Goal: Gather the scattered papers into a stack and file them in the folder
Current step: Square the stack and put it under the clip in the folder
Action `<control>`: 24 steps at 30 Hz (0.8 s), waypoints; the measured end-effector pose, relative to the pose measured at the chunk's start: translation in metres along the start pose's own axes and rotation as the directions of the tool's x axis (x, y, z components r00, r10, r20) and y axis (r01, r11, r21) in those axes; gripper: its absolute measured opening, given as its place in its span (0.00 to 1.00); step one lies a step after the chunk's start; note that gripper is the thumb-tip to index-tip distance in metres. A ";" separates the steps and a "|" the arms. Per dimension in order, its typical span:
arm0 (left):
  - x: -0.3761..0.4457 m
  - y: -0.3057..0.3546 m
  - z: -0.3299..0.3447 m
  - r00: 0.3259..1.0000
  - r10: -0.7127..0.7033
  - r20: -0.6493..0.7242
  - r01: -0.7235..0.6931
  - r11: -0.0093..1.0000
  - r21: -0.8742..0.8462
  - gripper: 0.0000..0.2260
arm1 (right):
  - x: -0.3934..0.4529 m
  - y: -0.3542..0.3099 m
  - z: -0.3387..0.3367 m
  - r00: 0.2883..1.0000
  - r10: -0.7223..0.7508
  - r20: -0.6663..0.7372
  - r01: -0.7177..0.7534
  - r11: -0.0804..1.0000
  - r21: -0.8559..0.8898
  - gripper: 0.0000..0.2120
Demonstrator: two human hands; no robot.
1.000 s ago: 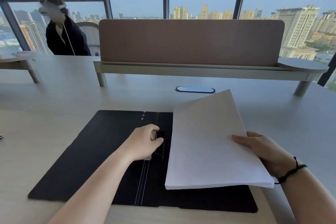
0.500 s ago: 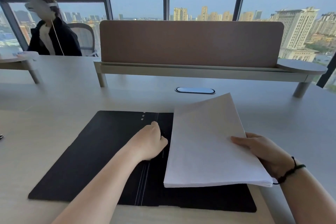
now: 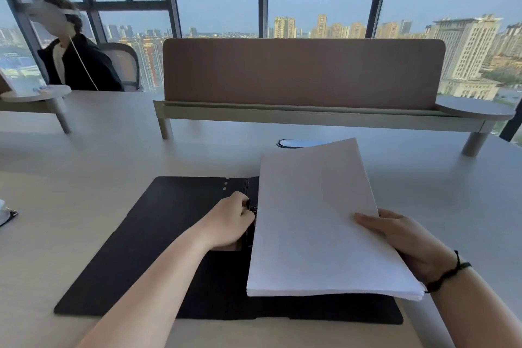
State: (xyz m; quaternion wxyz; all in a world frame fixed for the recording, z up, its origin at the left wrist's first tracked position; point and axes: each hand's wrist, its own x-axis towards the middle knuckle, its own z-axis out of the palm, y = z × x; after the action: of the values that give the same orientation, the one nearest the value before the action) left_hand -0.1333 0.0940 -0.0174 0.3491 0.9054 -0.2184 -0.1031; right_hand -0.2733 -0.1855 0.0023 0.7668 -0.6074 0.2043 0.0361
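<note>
A black folder (image 3: pixel 158 237) lies open and flat on the desk in front of me. A thick stack of white papers (image 3: pixel 313 223) is tilted over its right half, its left edge close to the spine. My right hand (image 3: pixel 401 240) grips the stack's right edge, thumb on top. My left hand (image 3: pixel 230 220) sits at the spine with curled fingers on the black clip (image 3: pixel 252 210) there. The stack hides most of the clip and the folder's right half.
A brown divider panel (image 3: pixel 302 70) on a raised shelf crosses the desk behind the folder, with a cable port (image 3: pixel 293 143) in front of it. Another person (image 3: pixel 76 62) sits at the far left. A small object (image 3: pixel 7 213) lies at the desk's left edge.
The stack's left edge has moved closer to the spine, over the clip. My left hand has shifted slightly up along the clip. The person at the far left has moved.
</note>
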 end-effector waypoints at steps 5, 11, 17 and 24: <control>-0.001 -0.003 -0.002 1.000 -0.002 0.028 0.003 0.999 -0.039 0.19 | 0.008 0.003 0.002 1.000 -0.015 -0.013 0.014 0.996 -0.087 0.12; -0.001 -0.002 0.000 1.000 0.004 0.025 -0.003 0.999 -0.047 0.16 | 0.018 0.003 0.003 1.000 -0.023 -0.019 0.019 0.980 -0.196 0.11; 0.002 0.000 0.002 0.999 -0.024 0.040 0.024 1.000 -0.010 0.14 | 0.028 0.003 0.013 0.996 -0.070 -0.050 0.048 0.932 -0.360 0.10; 0.001 0.009 0.012 0.998 0.002 -0.057 0.010 0.976 0.219 0.16 | 0.025 0.006 0.007 0.996 -0.086 -0.024 0.068 0.905 -0.421 0.09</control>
State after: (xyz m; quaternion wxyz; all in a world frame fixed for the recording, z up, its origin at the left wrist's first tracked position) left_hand -0.1395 0.0807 -0.0197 0.2530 0.9414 -0.2166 -0.0535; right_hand -0.2503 -0.1819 -0.0108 0.6148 -0.7662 0.1836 0.0360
